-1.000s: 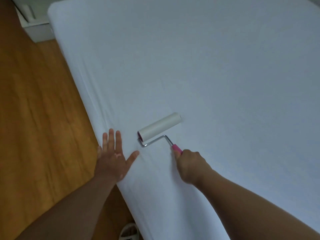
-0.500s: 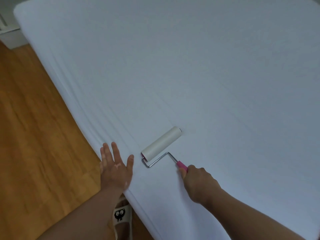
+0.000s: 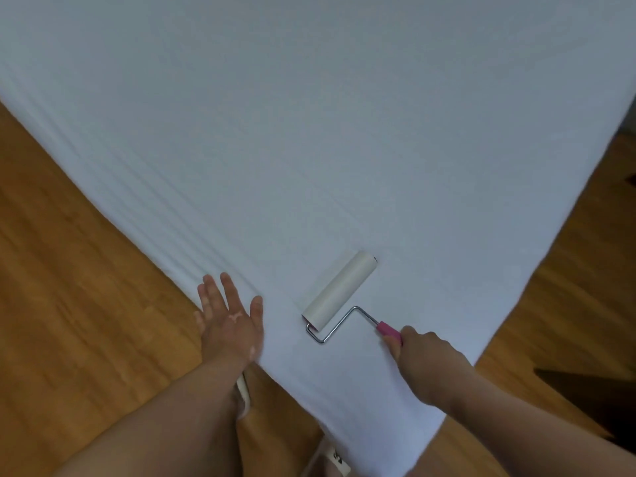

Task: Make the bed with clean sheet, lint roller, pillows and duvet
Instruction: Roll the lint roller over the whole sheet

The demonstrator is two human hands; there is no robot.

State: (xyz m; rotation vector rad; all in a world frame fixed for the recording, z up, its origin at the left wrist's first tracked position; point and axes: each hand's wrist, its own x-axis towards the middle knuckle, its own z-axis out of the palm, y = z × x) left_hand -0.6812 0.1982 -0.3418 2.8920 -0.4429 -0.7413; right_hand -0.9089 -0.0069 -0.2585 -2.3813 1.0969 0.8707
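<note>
Two steps looked undone, pillows and duvet: right grip (image 3: 426,359) clasped roller (image 3: 339,290), left grip (image 3: 229,321) spread at sheet (image 3: 309,132) edge, lower centre.

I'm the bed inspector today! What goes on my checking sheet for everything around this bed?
Surface: white bed sheet, smooth, faint creases near left edge.
Job's things: white lint roller with pink handle lying on sheet; pillows, duvet not seen.
Clutter: white slipper on floor by the bed.
Grips: left hand open at sheet's edge; right hand holds the roller's handle.
Cables: nothing seen.
Surroundings: brown wooden floor either side.
</note>
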